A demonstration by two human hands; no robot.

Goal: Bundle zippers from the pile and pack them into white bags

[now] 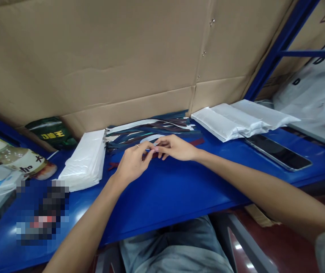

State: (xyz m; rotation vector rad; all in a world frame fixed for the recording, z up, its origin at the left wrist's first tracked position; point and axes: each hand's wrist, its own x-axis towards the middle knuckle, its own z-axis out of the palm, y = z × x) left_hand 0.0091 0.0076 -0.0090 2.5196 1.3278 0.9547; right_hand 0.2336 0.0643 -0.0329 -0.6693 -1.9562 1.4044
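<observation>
Grips of left hand (132,163) and right hand (176,148) pinch maroon zipper (197,142) between them

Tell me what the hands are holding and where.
Left hand and right hand both pinch the dark red zipper near its middle, fingertips meeting.

The table (165,193) is bright blue. A dark red zipper (198,142) lies in the middle of the frame. The pile of zippers (151,131) is dark blue, brown and white. The bags (84,161) at the left are white. The cardboard (108,57) on top is brown. The phone (279,151) at the right is black.
</observation>
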